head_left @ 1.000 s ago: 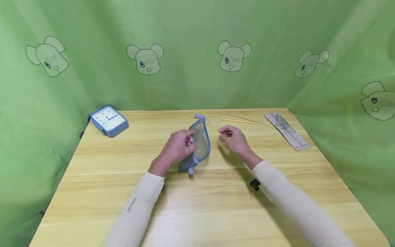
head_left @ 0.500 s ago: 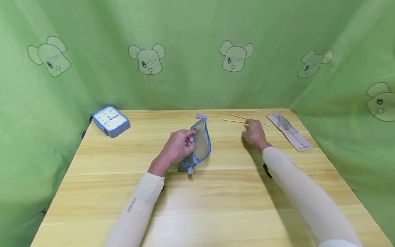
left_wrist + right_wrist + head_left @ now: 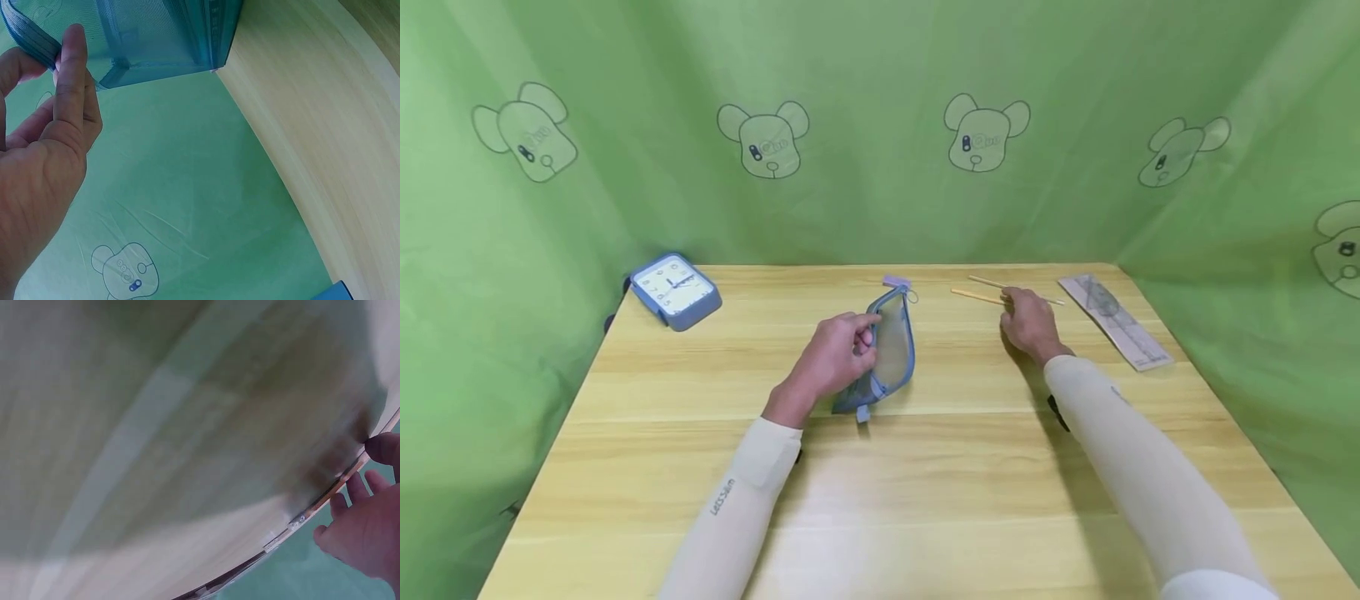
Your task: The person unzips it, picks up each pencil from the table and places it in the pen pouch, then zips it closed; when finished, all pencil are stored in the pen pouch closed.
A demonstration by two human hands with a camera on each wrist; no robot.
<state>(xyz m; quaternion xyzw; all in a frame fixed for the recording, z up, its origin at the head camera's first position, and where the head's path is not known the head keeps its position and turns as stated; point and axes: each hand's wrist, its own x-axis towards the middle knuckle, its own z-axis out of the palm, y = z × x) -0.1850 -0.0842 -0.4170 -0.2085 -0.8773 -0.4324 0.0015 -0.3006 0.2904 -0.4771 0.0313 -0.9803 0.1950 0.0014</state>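
My left hand (image 3: 831, 358) pinches the edge of a blue mesh zip pouch (image 3: 895, 350), which stands with its mouth apart at mid-table. In the left wrist view, the zipper edge (image 3: 30, 34) lies between thumb and fingers. Farther right, my right hand (image 3: 1030, 323) reaches down to a thin orange stick (image 3: 976, 296) on the table. Its thumb and fingertips lie on either side of the orange stick (image 3: 328, 495) in the right wrist view, where they seem to pinch it. Another thin, pale stick (image 3: 987, 282) lies just behind, partly covered by this hand.
A blue-framed clock (image 3: 676, 292) lies at the back left. A clear ruler set in a flat packet (image 3: 1116, 321) is near the right edge. A small purple block (image 3: 896, 282) sits behind the pouch. Green curtains (image 3: 880, 208) enclose the table's back and sides.
My right hand has moved from beside the pouch rightward to the sticks, and has stayed there over the last half second. My left hand keeps its hold on the pouch.
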